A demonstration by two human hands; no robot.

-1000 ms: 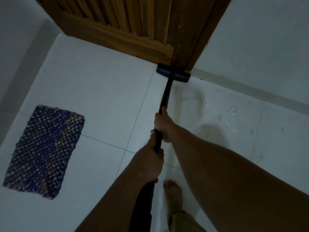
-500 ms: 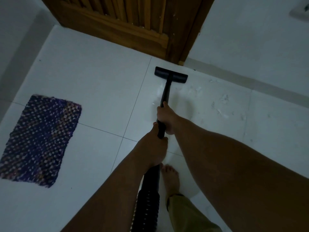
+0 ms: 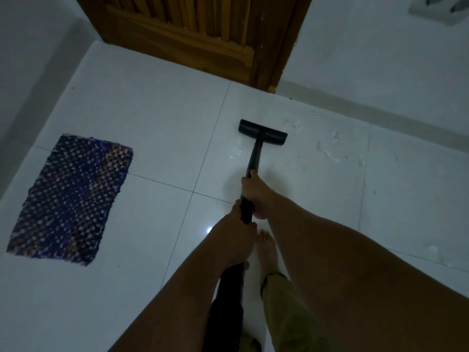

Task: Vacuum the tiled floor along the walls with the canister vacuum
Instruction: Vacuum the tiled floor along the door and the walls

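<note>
Both hands, left hand [image 3: 234, 240] behind right hand [image 3: 255, 196], grip the wand [image 3: 252, 158]. The floor head [image 3: 262, 133] has pulled back from the door [image 3: 203, 34] corner onto open tile, so dusty bits [image 3: 330, 148] by the wall probably come next.

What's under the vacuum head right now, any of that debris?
The vacuum head sits on bare white tile. Whatever lies beneath it is covered. The pale debris visible lies to its right, toward the baseboard, not under it.

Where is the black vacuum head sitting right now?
In the head view, the vacuum head lies flat on the white tiled floor near centre, short of the wooden door and right of the purple mat.
</note>
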